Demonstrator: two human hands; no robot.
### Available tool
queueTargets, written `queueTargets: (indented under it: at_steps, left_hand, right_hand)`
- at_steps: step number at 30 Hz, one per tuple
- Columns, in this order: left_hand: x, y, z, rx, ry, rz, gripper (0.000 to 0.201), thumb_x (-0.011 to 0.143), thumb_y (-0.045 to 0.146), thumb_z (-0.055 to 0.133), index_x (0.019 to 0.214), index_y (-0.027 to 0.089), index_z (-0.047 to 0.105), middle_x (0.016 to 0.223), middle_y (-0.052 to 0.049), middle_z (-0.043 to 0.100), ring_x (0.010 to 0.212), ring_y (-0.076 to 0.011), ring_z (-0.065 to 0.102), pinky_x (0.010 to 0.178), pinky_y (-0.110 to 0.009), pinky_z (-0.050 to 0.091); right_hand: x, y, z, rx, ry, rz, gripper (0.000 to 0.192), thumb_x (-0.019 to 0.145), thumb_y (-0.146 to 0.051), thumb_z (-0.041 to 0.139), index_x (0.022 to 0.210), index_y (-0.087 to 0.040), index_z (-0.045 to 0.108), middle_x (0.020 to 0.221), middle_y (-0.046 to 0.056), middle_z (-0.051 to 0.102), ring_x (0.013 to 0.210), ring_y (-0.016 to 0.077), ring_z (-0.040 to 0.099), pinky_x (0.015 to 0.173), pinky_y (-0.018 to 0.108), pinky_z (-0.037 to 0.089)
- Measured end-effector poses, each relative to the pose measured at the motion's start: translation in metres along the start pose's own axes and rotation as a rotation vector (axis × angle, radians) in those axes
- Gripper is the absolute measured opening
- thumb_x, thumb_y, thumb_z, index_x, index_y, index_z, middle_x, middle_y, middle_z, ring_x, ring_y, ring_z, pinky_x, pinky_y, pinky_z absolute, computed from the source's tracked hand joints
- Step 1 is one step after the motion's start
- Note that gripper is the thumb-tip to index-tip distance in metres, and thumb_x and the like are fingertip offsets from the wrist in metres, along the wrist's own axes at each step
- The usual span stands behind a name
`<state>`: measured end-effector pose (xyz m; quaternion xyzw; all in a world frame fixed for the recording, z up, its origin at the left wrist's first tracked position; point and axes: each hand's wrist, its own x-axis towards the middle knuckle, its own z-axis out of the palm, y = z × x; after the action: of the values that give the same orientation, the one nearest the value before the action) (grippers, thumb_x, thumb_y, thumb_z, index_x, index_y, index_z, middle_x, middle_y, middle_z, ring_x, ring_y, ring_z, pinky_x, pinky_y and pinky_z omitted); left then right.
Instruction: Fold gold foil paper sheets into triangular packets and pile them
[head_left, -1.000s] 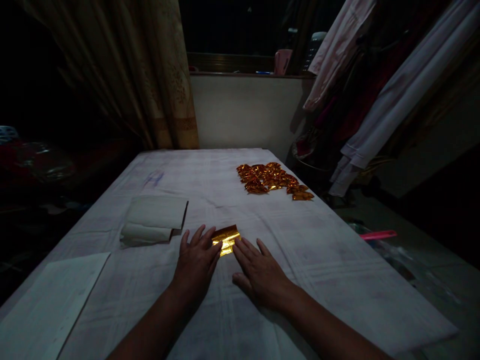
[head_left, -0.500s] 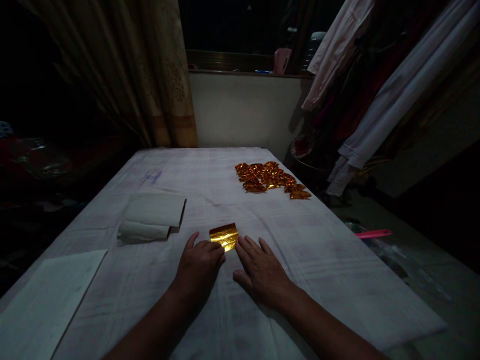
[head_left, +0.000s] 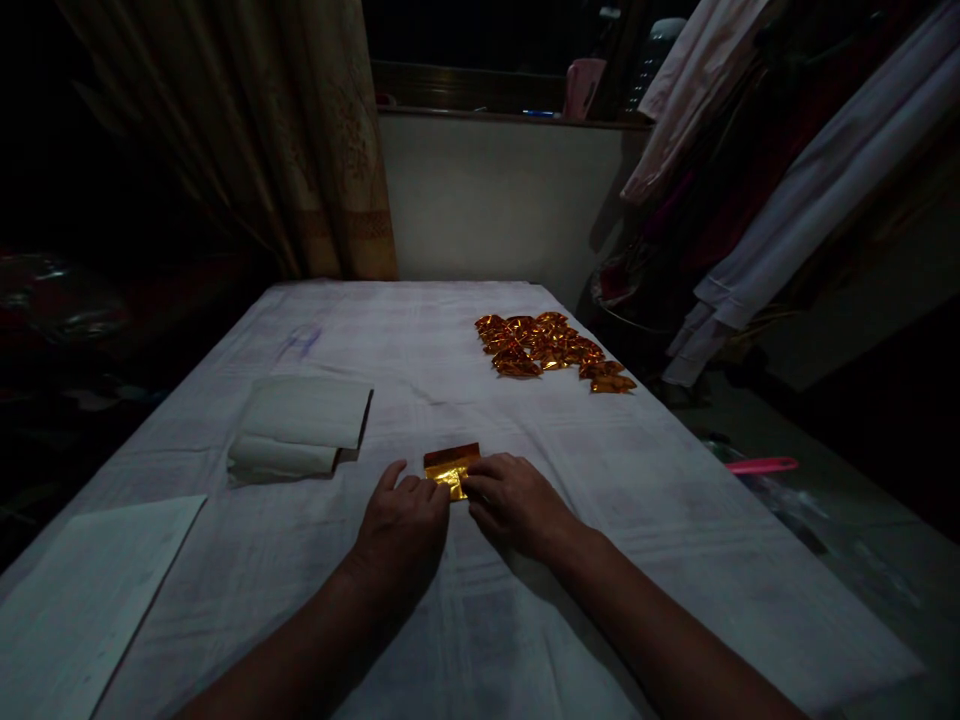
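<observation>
A small folded sheet of gold foil paper (head_left: 450, 465) lies on the white cloth-covered table (head_left: 660, 520), just beyond my fingertips. My left hand (head_left: 401, 525) rests on the cloth with its fingers curled onto the foil's near left edge. My right hand (head_left: 514, 505) has its fingers bent over the foil's near right corner, pinching it. Both hands hide the near part of the foil. A pile of several folded gold foil pieces (head_left: 551, 352) lies at the far right of the table.
A folded stack of whitish paper (head_left: 300, 428) sits left of the hands. A flat white sheet (head_left: 82, 600) lies at the near left corner. A curtain (head_left: 300, 140) hangs behind; clothes (head_left: 757, 150) hang on the right. A pink object (head_left: 761, 465) lies beyond the table's right edge.
Both hands went from lying flat beside the foil to curling their fingers onto its near edge. The right hand moved left and forward onto the foil.
</observation>
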<state>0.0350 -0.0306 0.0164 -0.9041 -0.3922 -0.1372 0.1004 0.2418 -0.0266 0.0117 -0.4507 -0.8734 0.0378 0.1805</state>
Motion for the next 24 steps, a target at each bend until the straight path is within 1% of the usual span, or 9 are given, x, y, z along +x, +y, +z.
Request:
queueTargets:
  at_steps: [3, 6, 8, 10, 12, 14, 17, 20, 24]
  left_hand:
    - [-0.002, -0.004, 0.001, -0.007, 0.043, 0.005, 0.015, 0.089, 0.007, 0.053, 0.086, 0.018, 0.064, 0.075, -0.005, 0.07, 0.07, -0.0222, 0.066, 0.096, -0.049, 0.047]
    - [-0.002, -0.007, 0.002, -0.019, 0.085, -0.006, 0.017, 0.09, 0.008, 0.053, 0.081, 0.019, 0.062, 0.07, -0.003, 0.068, 0.067, -0.0206, 0.065, 0.095, -0.046, 0.046]
    - [-0.002, -0.007, 0.003, -0.043, 0.109, -0.024, 0.016, 0.092, 0.013, 0.056, 0.078, 0.02, 0.062, 0.07, -0.002, 0.068, 0.068, -0.0207, 0.065, 0.095, -0.047, 0.044]
    - [0.0, -0.008, 0.004, -0.07, 0.116, -0.04, 0.01, 0.092, 0.02, 0.061, 0.082, 0.021, 0.063, 0.075, -0.002, 0.07, 0.072, -0.0219, 0.066, 0.096, -0.047, 0.043]
    - [0.001, -0.008, 0.006, -0.093, 0.102, -0.048, 0.003, 0.09, 0.024, 0.066, 0.089, 0.022, 0.065, 0.081, -0.002, 0.072, 0.076, -0.0228, 0.067, 0.096, -0.048, 0.043]
    - [0.002, -0.009, 0.007, -0.109, 0.092, -0.049, 0.006, 0.09, 0.025, 0.068, 0.096, 0.022, 0.066, 0.085, -0.002, 0.073, 0.077, -0.0229, 0.067, 0.095, -0.047, 0.043]
    - [0.002, -0.013, 0.011, -0.118, 0.122, -0.036, 0.005, 0.094, 0.022, 0.061, 0.094, 0.022, 0.066, 0.083, -0.002, 0.072, 0.076, -0.0218, 0.066, 0.092, -0.045, 0.043]
    - [0.001, -0.017, 0.012, -0.134, 0.147, -0.029, 0.016, 0.099, 0.02, 0.053, 0.088, 0.022, 0.065, 0.079, -0.001, 0.071, 0.074, -0.0199, 0.064, 0.09, -0.043, 0.042]
    - [-0.001, -0.019, 0.008, -0.191, 0.125, -0.051, 0.025, 0.102, 0.025, 0.048, 0.083, 0.021, 0.064, 0.078, -0.001, 0.069, 0.072, -0.0197, 0.061, 0.079, -0.039, 0.043]
  right_hand:
    - [-0.002, 0.003, 0.006, -0.004, 0.066, -0.035, 0.019, 0.086, -0.017, 0.069, 0.104, -0.02, 0.07, 0.111, 0.008, 0.073, 0.096, 0.0229, 0.066, 0.08, 0.034, 0.048]
    - [-0.002, 0.005, 0.008, -0.038, 0.064, -0.076, 0.013, 0.09, -0.015, 0.066, 0.102, -0.019, 0.069, 0.102, 0.007, 0.075, 0.086, 0.0207, 0.066, 0.074, 0.032, 0.048]
    - [0.0, 0.007, 0.009, -0.05, 0.073, -0.1, 0.011, 0.093, -0.015, 0.064, 0.102, -0.019, 0.068, 0.097, 0.006, 0.075, 0.082, 0.0195, 0.066, 0.072, 0.032, 0.048]
    - [0.001, 0.009, 0.01, -0.059, 0.111, -0.128, 0.01, 0.094, -0.015, 0.062, 0.101, -0.019, 0.067, 0.097, 0.007, 0.075, 0.083, 0.0194, 0.067, 0.072, 0.031, 0.048]
    - [0.001, 0.01, 0.013, -0.069, 0.161, -0.153, 0.01, 0.095, -0.014, 0.06, 0.1, -0.018, 0.067, 0.098, 0.008, 0.075, 0.083, 0.0194, 0.067, 0.073, 0.032, 0.05]
    - [0.001, 0.01, 0.015, -0.069, 0.205, -0.162, 0.011, 0.095, -0.013, 0.058, 0.098, -0.018, 0.067, 0.097, 0.008, 0.075, 0.082, 0.019, 0.067, 0.073, 0.031, 0.05]
    - [0.002, 0.011, 0.016, -0.046, 0.231, -0.148, 0.013, 0.095, -0.013, 0.056, 0.097, -0.019, 0.067, 0.094, 0.007, 0.075, 0.08, 0.0181, 0.066, 0.072, 0.03, 0.05]
    - [0.002, 0.011, 0.014, -0.02, 0.238, -0.114, 0.013, 0.094, -0.014, 0.056, 0.095, -0.02, 0.068, 0.09, 0.006, 0.075, 0.079, 0.0177, 0.065, 0.073, 0.03, 0.049]
    - [-0.001, 0.015, 0.01, 0.04, 0.214, -0.051, 0.01, 0.095, -0.021, 0.06, 0.096, -0.02, 0.071, 0.094, 0.006, 0.074, 0.083, 0.019, 0.065, 0.075, 0.032, 0.047]
